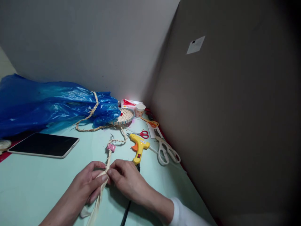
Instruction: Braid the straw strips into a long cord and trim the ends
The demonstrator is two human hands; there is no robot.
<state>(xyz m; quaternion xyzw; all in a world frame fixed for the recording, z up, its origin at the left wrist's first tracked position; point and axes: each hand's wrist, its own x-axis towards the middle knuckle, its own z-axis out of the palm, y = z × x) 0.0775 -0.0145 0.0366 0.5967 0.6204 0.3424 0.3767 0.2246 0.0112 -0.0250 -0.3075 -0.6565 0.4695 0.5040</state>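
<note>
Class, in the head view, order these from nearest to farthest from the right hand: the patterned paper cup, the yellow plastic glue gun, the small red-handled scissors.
1. Yellow plastic glue gun: just beyond the right hand, slightly right.
2. Small red-handled scissors: past the gun's upper part.
3. Patterned paper cup: farthest back.

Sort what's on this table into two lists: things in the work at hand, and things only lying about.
In the work:
left hand and right hand, pinching pale strips
braided cord
pink clip, on the cord

Apparently lying about, untouched:
tablet
yellow glue gun
red-handled scissors, orange-handled scissors and white-handled scissors
paper cup
</note>
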